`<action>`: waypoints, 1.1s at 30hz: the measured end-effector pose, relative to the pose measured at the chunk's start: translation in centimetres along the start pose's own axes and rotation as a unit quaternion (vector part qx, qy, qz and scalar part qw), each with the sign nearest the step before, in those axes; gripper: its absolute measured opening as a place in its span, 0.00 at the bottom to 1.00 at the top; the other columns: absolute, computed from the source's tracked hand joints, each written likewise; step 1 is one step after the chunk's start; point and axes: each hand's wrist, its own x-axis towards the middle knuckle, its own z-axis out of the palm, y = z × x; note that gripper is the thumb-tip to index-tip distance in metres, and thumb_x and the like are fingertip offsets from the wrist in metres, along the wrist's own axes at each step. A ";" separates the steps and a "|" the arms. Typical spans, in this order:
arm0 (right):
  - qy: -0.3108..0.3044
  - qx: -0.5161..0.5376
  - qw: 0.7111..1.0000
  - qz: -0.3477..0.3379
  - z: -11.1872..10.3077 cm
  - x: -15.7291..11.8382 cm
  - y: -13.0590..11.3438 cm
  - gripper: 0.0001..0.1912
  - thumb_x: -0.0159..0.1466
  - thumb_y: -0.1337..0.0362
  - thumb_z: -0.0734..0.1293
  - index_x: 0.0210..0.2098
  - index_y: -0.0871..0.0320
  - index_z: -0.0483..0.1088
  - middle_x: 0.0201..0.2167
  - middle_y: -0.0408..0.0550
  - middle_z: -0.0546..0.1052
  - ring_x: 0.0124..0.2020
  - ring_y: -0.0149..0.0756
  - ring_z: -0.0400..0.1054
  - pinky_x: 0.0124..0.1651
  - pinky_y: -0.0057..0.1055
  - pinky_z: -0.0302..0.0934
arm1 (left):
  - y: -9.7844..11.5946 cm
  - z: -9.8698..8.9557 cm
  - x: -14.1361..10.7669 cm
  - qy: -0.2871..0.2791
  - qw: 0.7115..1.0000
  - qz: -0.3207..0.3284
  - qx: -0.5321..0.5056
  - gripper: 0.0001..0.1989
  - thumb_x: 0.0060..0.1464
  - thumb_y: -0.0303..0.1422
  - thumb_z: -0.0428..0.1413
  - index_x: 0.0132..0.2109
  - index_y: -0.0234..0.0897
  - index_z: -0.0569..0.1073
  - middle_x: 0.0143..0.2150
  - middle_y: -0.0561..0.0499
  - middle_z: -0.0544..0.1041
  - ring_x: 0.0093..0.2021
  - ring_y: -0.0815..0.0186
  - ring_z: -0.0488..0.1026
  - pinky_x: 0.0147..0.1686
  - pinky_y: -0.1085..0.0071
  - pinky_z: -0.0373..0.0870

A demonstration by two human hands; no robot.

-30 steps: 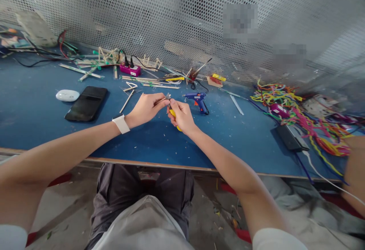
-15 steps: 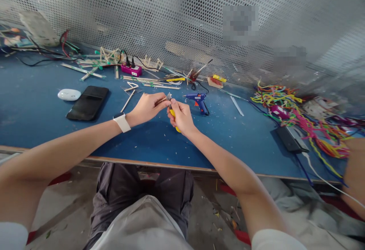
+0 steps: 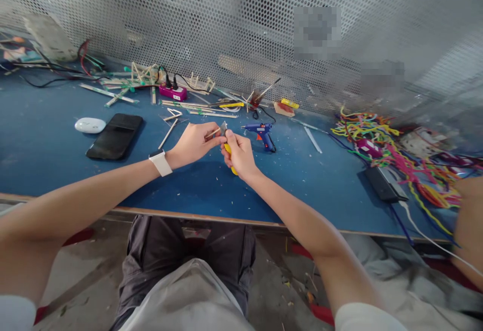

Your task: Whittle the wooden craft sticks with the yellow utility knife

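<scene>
My left hand (image 3: 196,142) pinches a thin wooden stick (image 3: 213,133) over the middle of the blue table. My right hand (image 3: 240,154) is closed around the yellow handle of a utility knife (image 3: 228,149). Its metal blade (image 3: 224,128) points up and meets the stick's end between my hands. Just right of my hands lies a blue hot glue gun (image 3: 261,132). Left of them, a small joined frame of sticks (image 3: 172,114) and a single loose stick (image 3: 167,134) rest on the table.
A black phone (image 3: 115,137) and a white mouse-shaped case (image 3: 90,125) lie on the left. Behind stand a purple power strip (image 3: 172,92), a second yellow knife (image 3: 231,104) and several sticks. On the right are tangled colourful pipe cleaners (image 3: 407,155), a black power bank (image 3: 385,185) and another person's arm (image 3: 469,225).
The knife blade has tilted slightly against the stick, and more of the stick shows. Both hands stay in nearly the same place.
</scene>
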 end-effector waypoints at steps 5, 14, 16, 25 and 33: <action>0.015 -0.008 1.000 0.004 0.2 -0.2 -0.2 0.39 0.73 0.23 0.67 0.30 0.53 0.68 0.17 0.35 0.64 0.13 0.24 0.53 0.14 0.24 0.49 | 0.4 0.1 -0.1 0.005 1.000 -0.016 -0.003 0.20 0.71 0.38 0.65 0.32 0.40 0.66 0.25 0.59 0.65 0.26 0.69 0.58 0.31 0.68 0.54; 0.026 -0.029 0.999 -0.023 0.1 -0.5 -0.2 0.39 0.74 0.23 0.67 0.31 0.53 0.69 0.18 0.36 0.65 0.14 0.25 0.55 0.15 0.25 0.50 | 0.7 0.3 -0.1 0.012 1.000 -0.020 -0.015 0.19 0.70 0.38 0.66 0.32 0.39 0.69 0.25 0.59 0.64 0.26 0.69 0.58 0.30 0.68 0.53; 0.027 -0.028 0.999 -0.030 0.1 -0.6 -0.2 0.38 0.73 0.24 0.68 0.31 0.53 0.69 0.18 0.36 0.65 0.14 0.25 0.55 0.15 0.25 0.50 | 0.7 0.4 -0.1 0.014 1.000 -0.017 -0.016 0.20 0.70 0.38 0.66 0.32 0.40 0.68 0.25 0.59 0.64 0.26 0.69 0.58 0.30 0.68 0.53; 0.087 0.012 0.996 0.016 0.2 -0.2 -0.9 0.37 0.74 0.24 0.67 0.32 0.52 0.67 0.18 0.34 0.63 0.13 0.25 0.53 0.14 0.25 0.50 | 0.2 0.9 -0.4 0.047 0.998 -0.026 -0.019 0.20 0.68 0.36 0.68 0.32 0.40 0.67 0.24 0.60 0.63 0.26 0.69 0.58 0.30 0.68 0.54; 0.083 0.003 0.996 0.024 -0.7 0.5 -1.4 0.37 0.75 0.25 0.67 0.31 0.52 0.67 0.16 0.33 0.62 0.12 0.24 0.53 0.15 0.24 0.49 | -0.5 0.9 -0.4 0.040 0.999 -0.028 -0.018 0.15 0.76 0.37 0.56 0.36 0.41 0.70 0.25 0.58 0.65 0.26 0.68 0.61 0.30 0.67 0.57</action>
